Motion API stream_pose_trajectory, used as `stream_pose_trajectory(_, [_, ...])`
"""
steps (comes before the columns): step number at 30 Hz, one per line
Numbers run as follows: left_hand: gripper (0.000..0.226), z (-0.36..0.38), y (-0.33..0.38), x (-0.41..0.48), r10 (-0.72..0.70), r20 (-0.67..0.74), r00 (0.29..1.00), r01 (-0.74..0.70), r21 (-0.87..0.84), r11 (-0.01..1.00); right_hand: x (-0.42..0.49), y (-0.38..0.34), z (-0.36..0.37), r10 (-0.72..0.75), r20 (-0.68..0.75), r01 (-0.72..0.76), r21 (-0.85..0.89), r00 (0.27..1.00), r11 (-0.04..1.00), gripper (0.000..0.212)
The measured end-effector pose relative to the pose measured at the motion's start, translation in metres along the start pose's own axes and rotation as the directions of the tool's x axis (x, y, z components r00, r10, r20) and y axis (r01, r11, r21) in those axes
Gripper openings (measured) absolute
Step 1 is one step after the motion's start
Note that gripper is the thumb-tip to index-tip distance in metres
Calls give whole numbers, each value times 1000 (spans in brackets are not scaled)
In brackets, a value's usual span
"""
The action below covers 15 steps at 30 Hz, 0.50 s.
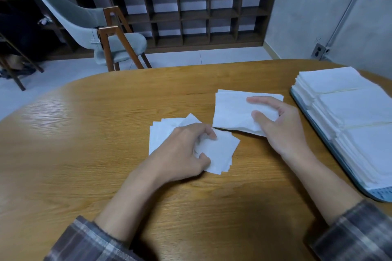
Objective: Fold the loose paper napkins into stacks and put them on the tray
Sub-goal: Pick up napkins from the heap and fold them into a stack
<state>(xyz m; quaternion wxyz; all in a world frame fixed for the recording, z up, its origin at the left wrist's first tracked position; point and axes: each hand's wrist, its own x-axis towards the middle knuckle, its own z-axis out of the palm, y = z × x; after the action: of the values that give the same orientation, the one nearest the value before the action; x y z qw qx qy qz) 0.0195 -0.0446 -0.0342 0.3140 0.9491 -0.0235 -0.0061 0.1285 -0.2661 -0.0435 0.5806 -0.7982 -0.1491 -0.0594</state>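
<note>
Left hand (182,150) has its fingers curled, pinching the fanned pile of small white folded paper napkins (222,150) mid tan wooden desk (106,123). Right hand (282,125) fingers grip a bigger white folded napkin (231,110) just beyond. The blue-grey plastic tray (378,196) sits along the desk's right edge, so it's nearest that hand.

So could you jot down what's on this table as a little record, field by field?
left hand: grips a small fanned pile of napkins lying on the table
right hand: pinches a larger folded napkin, just beyond the pile
tray: blue-grey, at the table's right edge
on the tray: neat white napkin stacks in a row
background: grey chair, dark shelf unit
</note>
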Motion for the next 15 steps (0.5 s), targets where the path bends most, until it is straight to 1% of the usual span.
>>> stream_pose_trajectory(2, [47,-1,3,-2,18,63,998,-18,6,1000,0,1,0,1,-7,-1,-2,1000,1000,36])
stream_pose_trajectory(4, [44,0,3,-2,49,70,996,-51,28,998,1,1,0,0,-10,0,-5,1000,1000,36])
stream_pose_trajectory(9, [13,3,-6,4,166,-83,983,-167,3,986,1,0,-1,-5,3,5,-3,1000,1000,36])
stream_pose_trajectory(12, [10,2,-6,4,215,-162,963,-216,14,976,0,0,0,-18,19,18,7,1000,1000,35])
stream_pose_trajectory(15, [9,-1,-3,3,241,-291,926,-260,-28,965,-2,-5,0,-51,49,50,20,998,999,32])
